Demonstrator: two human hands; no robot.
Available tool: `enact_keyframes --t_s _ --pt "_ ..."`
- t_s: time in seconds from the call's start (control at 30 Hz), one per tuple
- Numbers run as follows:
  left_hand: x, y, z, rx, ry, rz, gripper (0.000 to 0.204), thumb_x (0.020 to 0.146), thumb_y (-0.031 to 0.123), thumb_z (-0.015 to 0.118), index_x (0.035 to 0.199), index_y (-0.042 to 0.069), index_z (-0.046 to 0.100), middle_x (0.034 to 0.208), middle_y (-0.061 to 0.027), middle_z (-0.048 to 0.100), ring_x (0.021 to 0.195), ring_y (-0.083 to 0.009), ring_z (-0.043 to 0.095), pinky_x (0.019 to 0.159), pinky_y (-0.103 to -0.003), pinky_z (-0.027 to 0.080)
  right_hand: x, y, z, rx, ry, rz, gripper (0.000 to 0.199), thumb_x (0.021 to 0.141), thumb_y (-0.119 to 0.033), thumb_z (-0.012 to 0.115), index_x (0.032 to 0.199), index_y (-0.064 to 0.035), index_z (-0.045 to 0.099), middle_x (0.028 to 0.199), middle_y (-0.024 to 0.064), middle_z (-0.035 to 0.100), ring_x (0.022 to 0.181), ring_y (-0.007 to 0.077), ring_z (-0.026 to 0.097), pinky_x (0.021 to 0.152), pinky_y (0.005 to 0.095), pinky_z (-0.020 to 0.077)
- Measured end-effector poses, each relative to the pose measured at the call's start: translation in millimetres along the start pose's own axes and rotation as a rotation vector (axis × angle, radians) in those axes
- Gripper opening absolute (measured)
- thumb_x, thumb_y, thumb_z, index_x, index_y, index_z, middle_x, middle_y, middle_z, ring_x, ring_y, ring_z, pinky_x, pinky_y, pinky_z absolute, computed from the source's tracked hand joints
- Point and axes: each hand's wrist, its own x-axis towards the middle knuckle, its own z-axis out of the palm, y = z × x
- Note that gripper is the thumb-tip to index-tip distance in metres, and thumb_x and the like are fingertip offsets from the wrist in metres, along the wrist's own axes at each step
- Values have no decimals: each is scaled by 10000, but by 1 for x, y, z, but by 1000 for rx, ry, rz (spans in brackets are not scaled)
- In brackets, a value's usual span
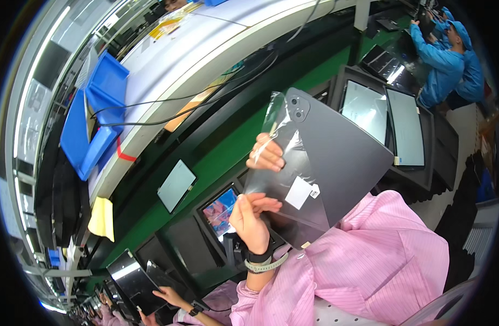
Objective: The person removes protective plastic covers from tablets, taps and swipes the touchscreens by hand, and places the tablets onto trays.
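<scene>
A clear film is being peeled off the back of the grey tablet held up at centre, left hand pinching its lower edge, right hand gripping the film higher up, while empty-looking blue bins sit at ten o'clock.

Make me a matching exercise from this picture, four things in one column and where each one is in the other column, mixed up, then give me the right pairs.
Things:
1. dark grey tablet
2. blue bins
3. yellow cloth
4. clear film

Places:
A. stacked at the left, beside the white table
B. at the left edge of the green belt
C. held up in the middle, back side showing
D. partly covering the tablet's back, pinched by the left hand and the right hand

Pairs: 1-C, 2-A, 3-B, 4-D
</scene>
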Motion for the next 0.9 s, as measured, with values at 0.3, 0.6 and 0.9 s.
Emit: enact_keyframes --t_s 0.3,0.6,0.9 --pt "-32 8 8 116 22 225 394 938 222 291 807 -92 490 603 -224 576 478 -279 588 472 -308 502 16 -22 26 -54 50 123 287 873 -301 430 706 -82 510 628 35 563 551 141 534 590 233 342" --pt "-50 29 -11 608 -73 744 355 915 155 292 760 -45 541 639 -131 635 556 -240 623 547 -297 505 8 -15 35 -10 88 198 319 864 -327 441 697 -69 525 636 51 580 558 152 556 578 231 352" --pt "-37 64 -48 1180 22 880 242 849 88 430 780 -93 575 574 -138 547 502 -274 566 497 -330 455 -9 -4 71 -1314 1157 275 437 789 -395 618 580 -72 412 595 -83 303 573 31 247 488 207 209"
